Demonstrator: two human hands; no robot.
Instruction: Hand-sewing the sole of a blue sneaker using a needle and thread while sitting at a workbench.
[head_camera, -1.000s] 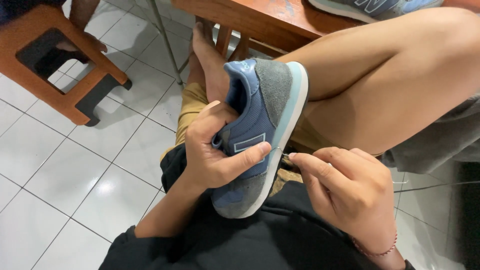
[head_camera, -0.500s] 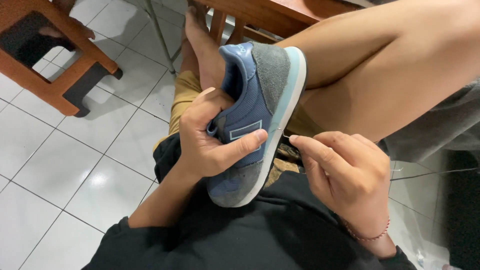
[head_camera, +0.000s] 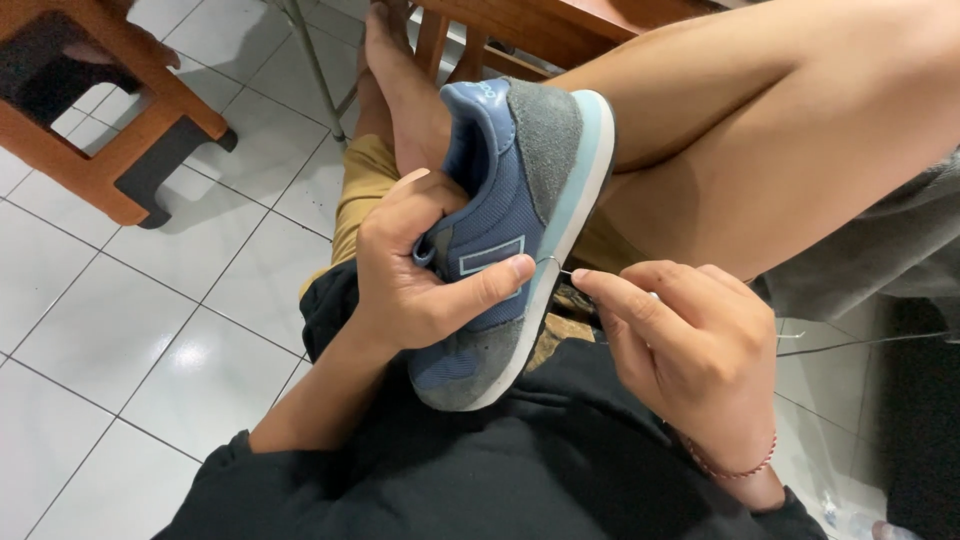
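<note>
Head view: much is cut off or hard to read; the wooden stool (head_camera: 105, 120) at upper left runs out of the frame, the wooden table (head_camera: 560, 25) shows only its underside edge and legs, and the far side of the blue and grey sneaker (head_camera: 505, 235) is hidden behind its own upper; its toe sinks against the black shirt (head_camera: 520, 470); the needle (head_camera: 556, 266) is a thin glint, partly covered by fingertips, and its point cannot be made out; a thin thread (head_camera: 860, 343) trails to the right, faint against the dark floor; a bare foot (head_camera: 400, 90) shows behind the heel of the shoe.

The left hand (head_camera: 415, 270) is clenched around the sneaker's side, thumb pressed on the blue mesh near the pale blue sole, fingers curled into the shoe's opening; the right hand (head_camera: 690, 355) pinches the needle just beside the sole edge, right by the left thumb tip; the shoe lies tilted on the lap, heel up and away, between both hands; a red string bracelet (head_camera: 735, 468) circles the right wrist.
</note>
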